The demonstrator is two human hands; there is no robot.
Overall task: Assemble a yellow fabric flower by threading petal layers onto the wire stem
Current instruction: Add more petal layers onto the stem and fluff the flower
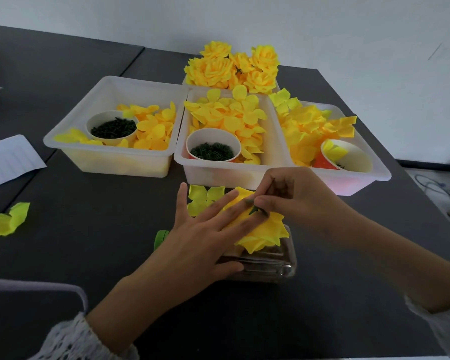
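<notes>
- Resting flat, the left hand (205, 229) pressed straight fingers onto the yellow fabric flower (264, 233), which lay upside down on a clear plastic box (268, 266) at the near middle of the dark desk (89, 229).
- The right hand (286, 196) pinched the thin wire stem (269, 185) between thumb and fingers, just above the flower's green centre (253, 210).
- A loose petal layer (203, 197) lay on the desk just beyond the left fingers.
- Three white trays (107, 157) of yellow petals stood behind, each holding a cup (213, 137) of small dark green pieces.
- Finished flowers (234, 67) were heaped in a farther tray.
- Another petal piece (7, 220) lay at the left.
</notes>
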